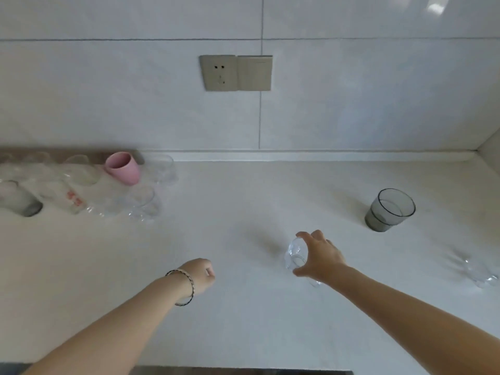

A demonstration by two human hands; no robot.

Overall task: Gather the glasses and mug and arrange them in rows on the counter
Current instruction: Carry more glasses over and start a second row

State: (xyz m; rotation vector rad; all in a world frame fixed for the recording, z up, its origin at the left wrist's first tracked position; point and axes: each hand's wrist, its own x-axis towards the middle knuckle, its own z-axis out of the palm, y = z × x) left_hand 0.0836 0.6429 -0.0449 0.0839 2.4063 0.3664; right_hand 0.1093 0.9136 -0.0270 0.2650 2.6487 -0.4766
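At the centre of the counter [243, 307], the right hand [320, 257] wraps a small clear glass [296, 255], thumb on the near side and fingers curled over the far side, the glass tilted and, by its shadow, seemingly just off the surface. The left hand [201, 274] is closed in a loose fist, holding nothing, well apart from it. Recommendation: keep a firm grasp on the wall rather than the rim, carry it upright to the cluster at left, and set it down beside the outermost clear glass [143, 203] without knocking neighbours. Count: one pink mug [123, 167]; one grey tinted glass [389, 209], standing alone at right; one clear glass [479, 272] at far right (blurred); in the left cluster at least four clear pieces, exact number indeterminate owing to blur.
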